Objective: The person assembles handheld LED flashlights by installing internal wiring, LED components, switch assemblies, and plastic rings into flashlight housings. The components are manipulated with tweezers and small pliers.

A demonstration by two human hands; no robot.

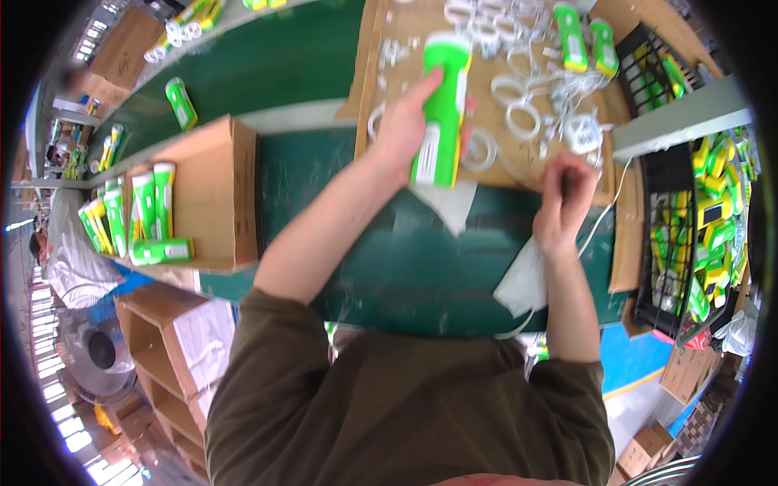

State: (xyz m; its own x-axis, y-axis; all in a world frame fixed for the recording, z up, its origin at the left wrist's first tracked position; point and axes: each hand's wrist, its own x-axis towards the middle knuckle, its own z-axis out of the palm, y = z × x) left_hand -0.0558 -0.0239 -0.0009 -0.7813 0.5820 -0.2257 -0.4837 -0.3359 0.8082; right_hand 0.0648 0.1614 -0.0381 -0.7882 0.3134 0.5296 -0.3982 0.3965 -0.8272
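Note:
My left hand (pixel 403 130) is wrapped round a green flashlight (pixel 442 109) with a pale head and a white label, tilted slightly above the near edge of a shallow cardboard tray (pixel 502 142). To the right, my right hand (pixel 565 198) is curled closed over the tray's near edge; whatever its fingers may hold is hidden. White rings (pixel 523 121) and tangled white cords (pixel 571 89) lie in the tray. Just beyond the right hand is a white rounded piece (pixel 582 132). Two more green flashlights (pixel 571 40) lie at the tray's far right.
An open cardboard box (pixel 215 194) at the left holds several green flashlights. A lone flashlight (pixel 181 104) lies on the green surface behind it. Black crates (pixel 666 243) of green-and-yellow lights stand at the right, past a grey post (pixel 681 125). A white sheet (pixel 523 279) lies by my right forearm.

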